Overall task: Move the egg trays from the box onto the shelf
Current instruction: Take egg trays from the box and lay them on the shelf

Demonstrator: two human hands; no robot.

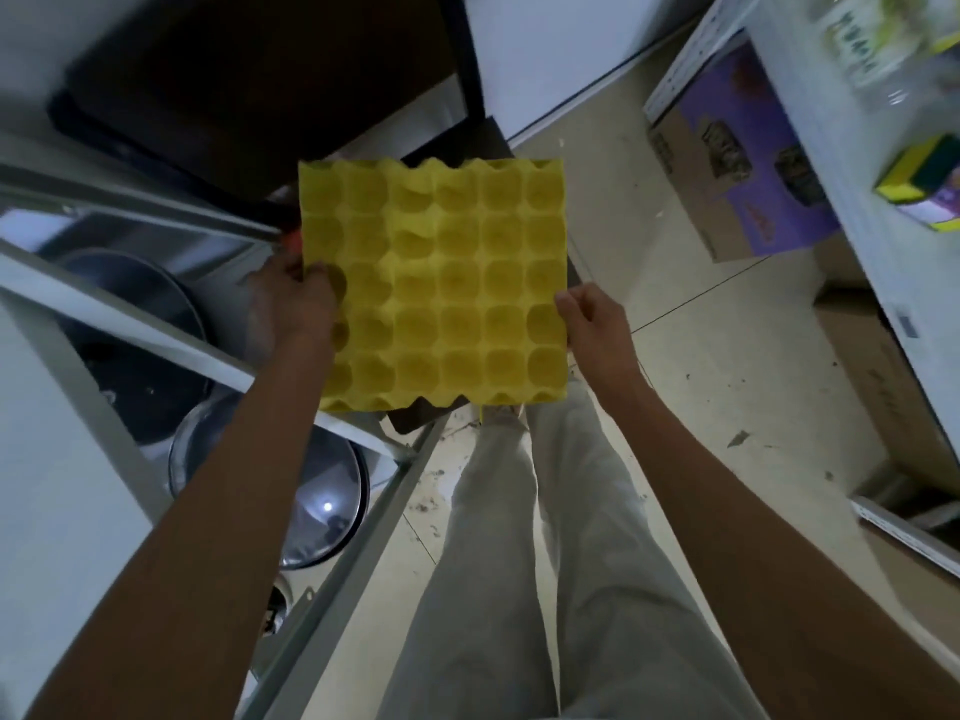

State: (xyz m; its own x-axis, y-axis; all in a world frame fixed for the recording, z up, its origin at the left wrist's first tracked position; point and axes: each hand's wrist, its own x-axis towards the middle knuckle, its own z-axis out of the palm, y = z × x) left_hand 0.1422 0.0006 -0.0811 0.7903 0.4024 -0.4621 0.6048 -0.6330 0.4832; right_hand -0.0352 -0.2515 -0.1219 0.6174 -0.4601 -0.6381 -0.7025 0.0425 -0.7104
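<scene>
Left hand (296,298): closed on the left edge of the tray (436,283), thumb lying over the top face at about mid-height, remaining fingers hidden beneath. Forearm bare.

Right hand (592,324): closed on the right edge of the tray, low on that side, fingers curled with the knuckles up; fingertips touch the rim. Forearm bare.

Tray: yellow, square egg tray with rows of round cups, all empty. Held roughly level in the air between both hands, above the floor (701,387) and in front of the person's legs (519,563). Near and far edges scalloped. Whether it is one tray or several nested cannot be told.

Legs: light trousers, directly below the tray; a foot shows just under its near edge.

Shelf (156,324): pale metal frame at left, its rails running diagonally; the tray's left edge overlaps it in view, but the tray does not rest on it.

Pans (130,298): dark round pans on the shelf's lower level, with a glass lid (322,506) nearer the camera.

Dark panel (260,85): large, dark brown, beyond the tray at upper left; its nature cannot be told.

Floor: pale tiles with dark specks and scraps.

Right shelf (857,210): white unit along the right edge, blurred. On it, a yellow-green pack (919,189) and a blurred green-labelled item (857,44).

Purple box (743,174): cardboard with purple print, standing on the floor under the right shelf. A plain brown carton (872,376) stands nearer, also at floor level.
</scene>
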